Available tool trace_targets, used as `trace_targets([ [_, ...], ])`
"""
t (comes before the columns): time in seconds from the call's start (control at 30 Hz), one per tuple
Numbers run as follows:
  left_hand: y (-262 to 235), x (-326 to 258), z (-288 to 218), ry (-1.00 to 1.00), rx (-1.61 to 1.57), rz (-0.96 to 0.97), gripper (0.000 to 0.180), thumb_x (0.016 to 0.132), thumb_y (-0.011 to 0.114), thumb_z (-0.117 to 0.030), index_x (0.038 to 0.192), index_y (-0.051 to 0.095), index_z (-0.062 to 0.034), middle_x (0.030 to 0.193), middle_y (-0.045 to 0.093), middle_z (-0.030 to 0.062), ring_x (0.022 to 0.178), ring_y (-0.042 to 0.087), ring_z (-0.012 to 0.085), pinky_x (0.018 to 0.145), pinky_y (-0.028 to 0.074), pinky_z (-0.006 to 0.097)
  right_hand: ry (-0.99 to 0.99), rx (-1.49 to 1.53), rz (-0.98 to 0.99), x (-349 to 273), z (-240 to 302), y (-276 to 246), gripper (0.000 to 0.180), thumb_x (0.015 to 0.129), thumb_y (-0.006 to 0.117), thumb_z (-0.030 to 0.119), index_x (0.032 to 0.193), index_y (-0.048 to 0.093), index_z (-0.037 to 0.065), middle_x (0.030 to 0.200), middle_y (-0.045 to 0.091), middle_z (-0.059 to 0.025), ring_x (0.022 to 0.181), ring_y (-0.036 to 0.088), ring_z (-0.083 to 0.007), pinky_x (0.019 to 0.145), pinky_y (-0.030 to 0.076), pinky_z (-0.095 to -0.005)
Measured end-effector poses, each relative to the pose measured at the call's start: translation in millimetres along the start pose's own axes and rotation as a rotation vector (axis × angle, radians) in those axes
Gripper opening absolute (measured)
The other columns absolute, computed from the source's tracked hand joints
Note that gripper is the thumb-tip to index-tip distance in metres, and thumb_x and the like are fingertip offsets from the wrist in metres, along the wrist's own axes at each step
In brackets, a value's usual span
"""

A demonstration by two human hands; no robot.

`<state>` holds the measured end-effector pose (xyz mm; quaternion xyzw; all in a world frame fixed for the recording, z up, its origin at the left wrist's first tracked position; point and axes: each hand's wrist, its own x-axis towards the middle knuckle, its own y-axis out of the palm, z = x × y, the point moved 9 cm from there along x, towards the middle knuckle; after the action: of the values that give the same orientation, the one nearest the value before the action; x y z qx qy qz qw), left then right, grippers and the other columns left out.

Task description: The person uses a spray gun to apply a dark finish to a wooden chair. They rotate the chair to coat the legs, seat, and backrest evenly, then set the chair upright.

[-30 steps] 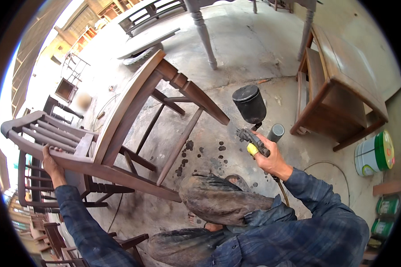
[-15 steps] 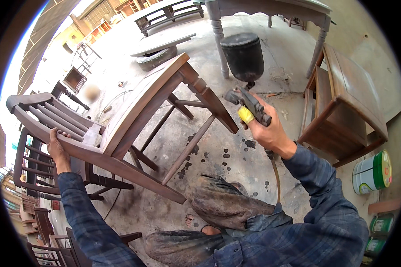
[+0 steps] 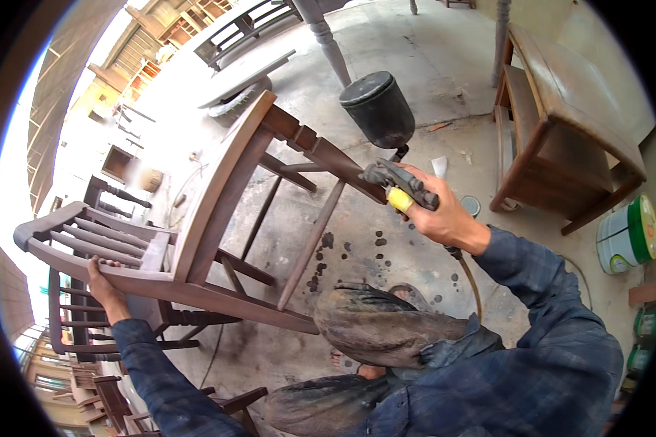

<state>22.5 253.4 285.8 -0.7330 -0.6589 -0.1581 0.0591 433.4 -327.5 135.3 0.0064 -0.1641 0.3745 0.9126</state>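
Note:
A brown wooden chair [image 3: 219, 197] is tilted back in front of me, its slatted backrest to the left and its legs pointing right. My left hand [image 3: 108, 288] is closed round the side rail of that backrest. In my right hand [image 3: 444, 218] is a spray gun [image 3: 401, 182] with a black paint cup [image 3: 379, 109] on top and yellow wrapping near the grip. A hose [image 3: 474, 288] runs down from the gun's handle. Its nozzle points left, close to the chair's upper front leg; I cannot make out any spray.
A wooden cabinet [image 3: 561, 131] stands at the right, with a white and green bucket [image 3: 627, 234] nearer me. Behind the chair, a board rests on a tire [image 3: 240, 102]. Another dark chair [image 3: 73, 313] is under my left arm. Dark spots mark the concrete floor [image 3: 423, 266].
The spray gun has moved slightly left and down, nearer the chair's leg, and its cup leans more. The view has turned a little. My left hand keeps its hold on the backrest.

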Motion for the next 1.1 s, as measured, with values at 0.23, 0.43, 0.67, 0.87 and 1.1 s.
trace_targets([
  [0.23,-13.0,-5.4,-16.2,0.026,0.038,-0.055,0.022,0.092,0.067,-0.022,0.101,0.062,-0.0032,0.080,0.059,0.0054,0.067,0.061,0.0198,0.064,0.057,0.036,-0.152,0.018,-0.002,44.8,54.0,-0.9,0.041,0.097,0.063,0.016,0.135,0.059,0.000,0.089,0.064,-0.0056,0.075,0.054,-0.0085,0.071,0.047,-0.0258],
  [0.43,4.2,-15.8,-10.9,0.000,0.016,-0.004,0.022,0.092,0.068,-0.023,0.099,0.062,-0.0023,0.082,0.058,0.0062,0.072,0.060,0.0214,0.063,0.057,0.037,-0.483,-0.094,-0.103,64.9,60.6,-0.7,0.040,0.097,0.061,0.015,0.133,0.059,-0.001,0.088,0.066,-0.0096,0.070,0.056,-0.0111,0.065,0.048,-0.0297],
  [0.67,4.9,-23.3,-16.4,-0.048,0.020,-0.040,0.019,0.091,0.067,-0.022,0.095,0.062,-0.0039,0.082,0.057,0.0063,0.072,0.060,0.0194,0.063,0.058,0.035,-0.034,-0.021,0.038,24.0,4.8,-8.1,0.044,0.097,0.063,0.018,0.137,0.057,-0.001,0.095,0.067,-0.0077,0.080,0.058,-0.0130,0.074,0.049,-0.0305],
  [0.87,14.0,-22.0,-16.7,-0.046,-0.010,-0.027,0.020,0.090,0.069,-0.019,0.093,0.060,-0.0014,0.082,0.059,0.0068,0.072,0.059,0.0168,0.062,0.057,0.033,0.113,-0.008,0.010,-20.0,-36.2,-27.1,0.044,0.095,0.063,0.014,0.136,0.058,-0.001,0.107,0.069,-0.0109,0.094,0.060,-0.0153,0.087,0.049,-0.0307],
  [1.1,5.6,-6.2,-11.4,-0.052,-0.002,0.097,0.018,0.093,0.066,-0.019,0.093,0.057,-0.0036,0.082,0.060,0.0079,0.073,0.061,0.0172,0.066,0.057,0.031,0.313,-0.066,-0.082,-67.3,-101.2,-49.4,0.045,0.091,0.062,0.010,0.134,0.058,-0.001,0.110,0.068,-0.0137,0.096,0.061,-0.0155,0.090,0.049,-0.0294],
])
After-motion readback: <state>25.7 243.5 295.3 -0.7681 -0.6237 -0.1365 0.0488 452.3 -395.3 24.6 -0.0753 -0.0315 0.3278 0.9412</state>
